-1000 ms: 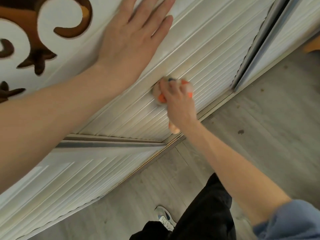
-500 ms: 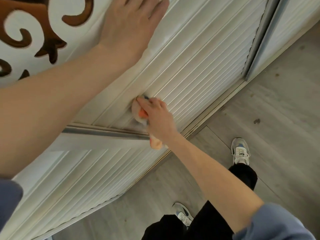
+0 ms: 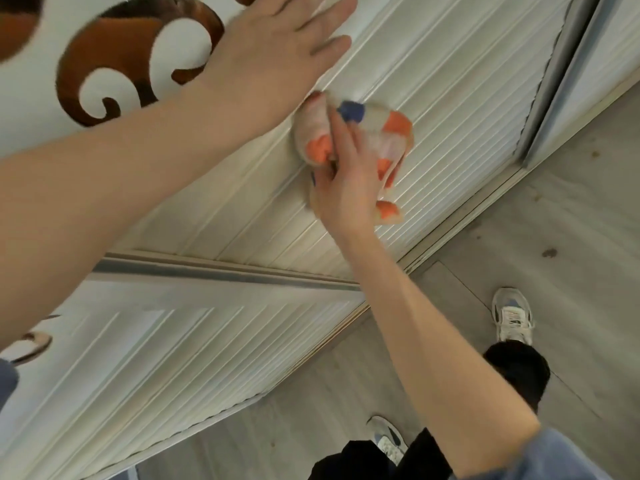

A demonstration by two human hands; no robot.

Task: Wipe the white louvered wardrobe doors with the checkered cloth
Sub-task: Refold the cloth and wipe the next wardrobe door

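Note:
The white louvered wardrobe door [image 3: 450, 109] fills the upper middle of the head view, its slats running diagonally. My right hand [image 3: 346, 188] grips the bunched checkered cloth [image 3: 384, 133], which has orange, blue and cream patches, and holds it against the slats. My left hand [image 3: 273, 60] lies flat with straight fingers on the door's frame just above and left of the cloth. A second louvered door [image 3: 156, 362] sits lower left, beyond a metal rail [image 3: 221, 275].
A white panel with brown scroll cut-outs [image 3: 104, 64] is at the upper left. A third door edge [image 3: 588, 74] stands at the upper right. Grey wood-look floor [image 3: 554, 220] lies at the right, with my two sneakers [image 3: 512, 317] and dark trousers [image 3: 516, 372].
My right hand has carried the cloth up and to the right along the slats, away from the metal rail. My left hand has stayed flat on the door frame.

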